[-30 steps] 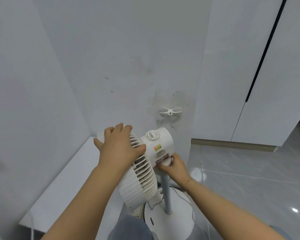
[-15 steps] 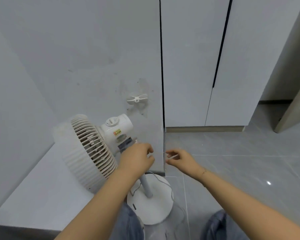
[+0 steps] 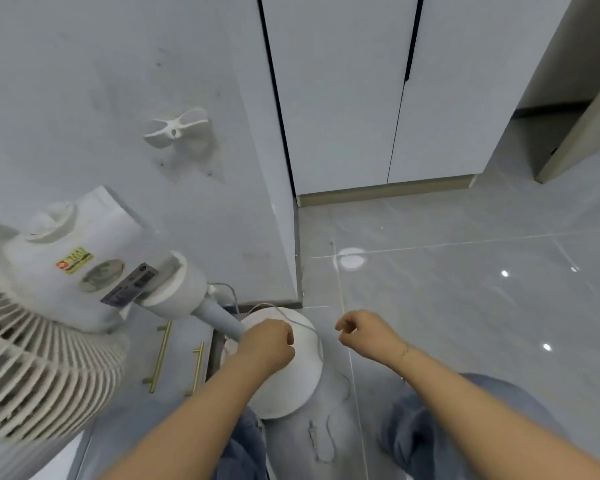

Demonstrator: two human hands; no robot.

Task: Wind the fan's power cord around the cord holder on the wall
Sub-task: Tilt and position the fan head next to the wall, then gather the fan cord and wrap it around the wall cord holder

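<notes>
My left hand [image 3: 269, 341] pinches the thin white power cord [image 3: 303, 323] at lower centre; my right hand [image 3: 368, 336] – loosely curled, empty; white winged plastic cord holder [image 3: 176, 128] upper left.

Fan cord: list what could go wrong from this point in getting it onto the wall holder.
1. The cord trails over the fan base, so pulling may snag it or tip the fan.
2. The left hand seems to pinch only a thin stretch, which may slip.
3. The cord holder sits well above both hands; its prongs could drop loose loops.
</notes>
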